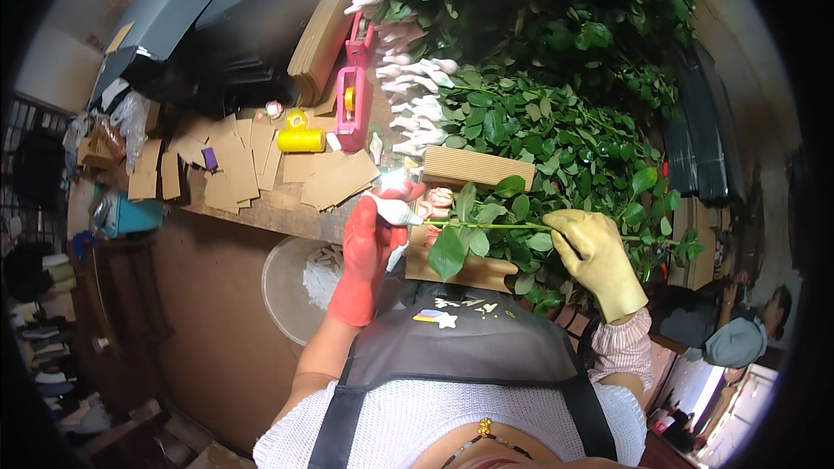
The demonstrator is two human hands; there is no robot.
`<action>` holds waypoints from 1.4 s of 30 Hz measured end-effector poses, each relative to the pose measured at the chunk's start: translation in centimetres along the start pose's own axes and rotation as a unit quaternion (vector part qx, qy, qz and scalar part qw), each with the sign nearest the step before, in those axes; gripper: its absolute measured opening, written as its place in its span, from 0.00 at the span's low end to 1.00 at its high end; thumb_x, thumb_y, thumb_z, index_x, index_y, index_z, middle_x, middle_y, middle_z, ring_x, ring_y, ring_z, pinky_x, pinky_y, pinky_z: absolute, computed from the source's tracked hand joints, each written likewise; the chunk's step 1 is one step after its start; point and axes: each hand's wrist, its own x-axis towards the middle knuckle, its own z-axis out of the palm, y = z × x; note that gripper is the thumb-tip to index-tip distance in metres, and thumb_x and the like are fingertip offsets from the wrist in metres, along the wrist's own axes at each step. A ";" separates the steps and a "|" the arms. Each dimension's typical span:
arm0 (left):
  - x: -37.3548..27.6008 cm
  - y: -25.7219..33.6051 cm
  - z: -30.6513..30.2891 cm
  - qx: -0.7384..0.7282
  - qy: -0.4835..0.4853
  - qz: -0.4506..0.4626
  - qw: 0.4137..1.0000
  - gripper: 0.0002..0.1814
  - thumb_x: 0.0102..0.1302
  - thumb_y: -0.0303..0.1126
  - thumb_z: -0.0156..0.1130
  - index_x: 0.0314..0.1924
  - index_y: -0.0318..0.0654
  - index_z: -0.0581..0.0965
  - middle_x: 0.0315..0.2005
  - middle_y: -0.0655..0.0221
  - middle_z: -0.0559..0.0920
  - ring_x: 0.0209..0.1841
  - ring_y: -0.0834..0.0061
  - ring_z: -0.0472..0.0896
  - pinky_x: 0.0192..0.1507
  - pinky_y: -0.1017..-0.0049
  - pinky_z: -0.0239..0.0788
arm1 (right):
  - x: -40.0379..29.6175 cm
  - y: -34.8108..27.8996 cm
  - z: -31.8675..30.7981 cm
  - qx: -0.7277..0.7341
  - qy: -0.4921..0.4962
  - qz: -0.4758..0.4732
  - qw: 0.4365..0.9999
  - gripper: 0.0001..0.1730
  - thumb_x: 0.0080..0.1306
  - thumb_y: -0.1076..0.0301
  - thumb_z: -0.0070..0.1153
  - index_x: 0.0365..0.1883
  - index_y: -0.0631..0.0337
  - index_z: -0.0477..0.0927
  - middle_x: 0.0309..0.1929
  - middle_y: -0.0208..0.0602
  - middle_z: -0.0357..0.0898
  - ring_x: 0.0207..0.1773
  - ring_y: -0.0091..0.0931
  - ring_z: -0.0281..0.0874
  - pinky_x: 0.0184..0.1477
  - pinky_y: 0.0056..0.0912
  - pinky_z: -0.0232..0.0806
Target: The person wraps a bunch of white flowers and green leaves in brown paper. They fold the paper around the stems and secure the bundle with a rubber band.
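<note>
My left hand (363,244), in a red rubber glove, holds the head of a rose in a white foam net sleeve (395,210). The rose lies sideways, its green stem (515,226) running to the right. My right hand (589,257), in a pale yellow rubber glove, grips that stem further along, past several leaves. Under the stem, pink rose blooms (440,197) rest between a corrugated cardboard sheet (479,168) and a nearer brown cardboard piece (472,271). Bright glare hides part of my left fingertips.
Net-sleeved roses (417,124) with dense foliage (554,117) are heaped behind. Pink tape dispensers (352,107), a yellow twine roll (301,141) and cardboard pieces (231,169) lie left on the wooden table (293,225). A bin (287,290) stands below; another person (736,342) is far right.
</note>
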 end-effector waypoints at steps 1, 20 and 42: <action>-0.1 -0.1 0.3 0.038 0.060 -0.006 0.997 0.31 0.87 0.49 0.40 0.63 0.27 0.78 0.55 0.48 0.87 0.24 0.85 0.71 0.29 0.82 0.64 | -0.4 0.3 0.5 0.010 0.001 0.001 1.000 0.11 0.66 0.72 0.65 0.47 0.53 0.86 0.45 0.35 0.88 0.43 0.41 0.85 0.45 0.46 0.75; -6.3 0.4 -14.4 0.773 -0.153 -0.241 0.567 0.23 0.69 0.51 0.68 0.50 0.38 0.83 0.42 0.54 0.89 0.47 0.51 0.87 0.49 0.56 0.78 | -4.5 11.9 16.0 0.007 0.037 0.134 0.990 0.10 0.66 0.73 0.62 0.45 0.59 0.87 0.50 0.46 0.87 0.49 0.48 0.85 0.51 0.46 0.78; 2.9 -5.3 -12.9 0.746 0.025 0.016 0.665 0.29 0.63 0.41 0.76 0.61 0.39 0.79 0.58 0.52 0.82 0.61 0.56 0.81 0.63 0.61 0.71 | 5.7 -2.5 16.8 0.070 -0.327 0.061 0.941 0.17 0.71 0.53 0.63 0.45 0.58 0.87 0.35 0.50 0.88 0.41 0.47 0.87 0.45 0.51 0.77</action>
